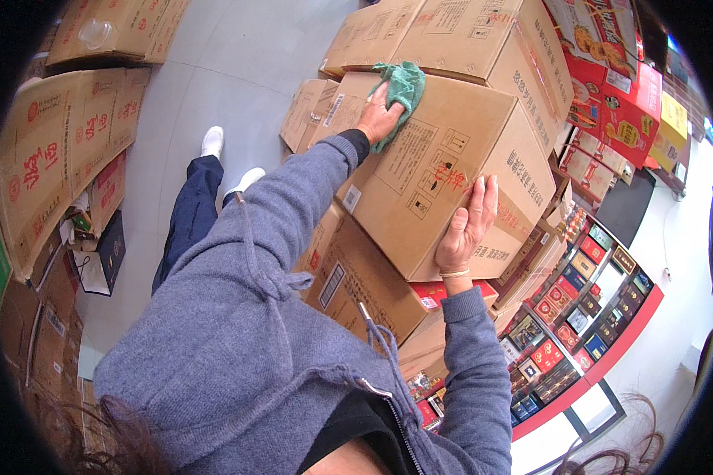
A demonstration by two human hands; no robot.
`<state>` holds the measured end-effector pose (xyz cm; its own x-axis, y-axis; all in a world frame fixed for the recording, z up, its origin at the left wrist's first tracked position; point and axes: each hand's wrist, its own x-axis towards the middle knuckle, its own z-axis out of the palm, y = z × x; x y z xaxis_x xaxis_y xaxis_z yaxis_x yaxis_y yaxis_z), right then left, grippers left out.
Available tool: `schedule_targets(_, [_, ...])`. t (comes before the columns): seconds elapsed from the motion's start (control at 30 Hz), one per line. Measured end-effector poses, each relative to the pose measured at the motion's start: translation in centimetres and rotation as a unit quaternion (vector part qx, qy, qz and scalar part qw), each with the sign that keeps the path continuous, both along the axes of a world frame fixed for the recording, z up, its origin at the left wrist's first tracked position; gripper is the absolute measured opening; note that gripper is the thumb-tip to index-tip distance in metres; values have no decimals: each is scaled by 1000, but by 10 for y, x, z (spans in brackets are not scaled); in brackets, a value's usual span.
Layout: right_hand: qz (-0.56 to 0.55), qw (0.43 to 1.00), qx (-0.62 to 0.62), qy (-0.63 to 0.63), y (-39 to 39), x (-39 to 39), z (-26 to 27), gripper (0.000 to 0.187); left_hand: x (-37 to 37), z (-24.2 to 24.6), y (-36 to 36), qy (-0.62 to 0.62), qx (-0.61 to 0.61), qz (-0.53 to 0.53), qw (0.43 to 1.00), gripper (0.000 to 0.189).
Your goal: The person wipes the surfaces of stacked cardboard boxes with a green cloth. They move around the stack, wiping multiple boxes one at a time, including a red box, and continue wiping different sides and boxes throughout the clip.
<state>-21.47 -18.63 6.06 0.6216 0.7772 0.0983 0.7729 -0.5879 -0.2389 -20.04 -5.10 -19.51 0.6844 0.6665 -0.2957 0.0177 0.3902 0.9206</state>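
Observation:
A large cardboard box [380, 214] with printed symbols and red handwriting lies on top of other stacked boxes in front of me. My left hand [380, 119] presses a crumpled green cloth [409, 89] against the box near its far edge, with the fingers partly hidden by the cloth. Lower down, my right hand [468, 228] rests on the same box at the edge between two of its faces. Its fingers are extended and lie close together, and it holds nothing. A thin band is around the right wrist.
More cardboard boxes [368, 291] stand under and beside this one. Stacked cartons [41, 160] line the left side, across a grey floor [237, 65]. Red and yellow packages [624, 113] are at upper right, above a red-edged display case [618, 338] of small packs.

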Motion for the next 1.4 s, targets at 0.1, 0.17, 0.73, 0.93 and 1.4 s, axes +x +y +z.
schedule_targets(0.1, [-1, 1000, 0, -2, 1, 0, 0, 52, -6, -9, -12, 2, 10, 17, 1000, 64])
schedule_targets(0.17, [-1, 1000, 2, -5, 1, -1, 0, 52, -11, -13, -20, 11, 48, 42, 998, 56])
schedule_targets(0.73, [10, 1000, 17, -7, -1, 0, -3, 51, -100, -17, -90, 29, -30, -2, 999, 72])
schedule_targets(0.93, [13, 1000, 16, -7, -2, 0, -3, 51, -122, 2, -109, 23, -5, 22, 999, 73])
schedule_targets(1.4, [21, 1000, 10, -13, -2, 1, -3, 50, -126, 89, -97, -61, 48, 44, 996, 75])
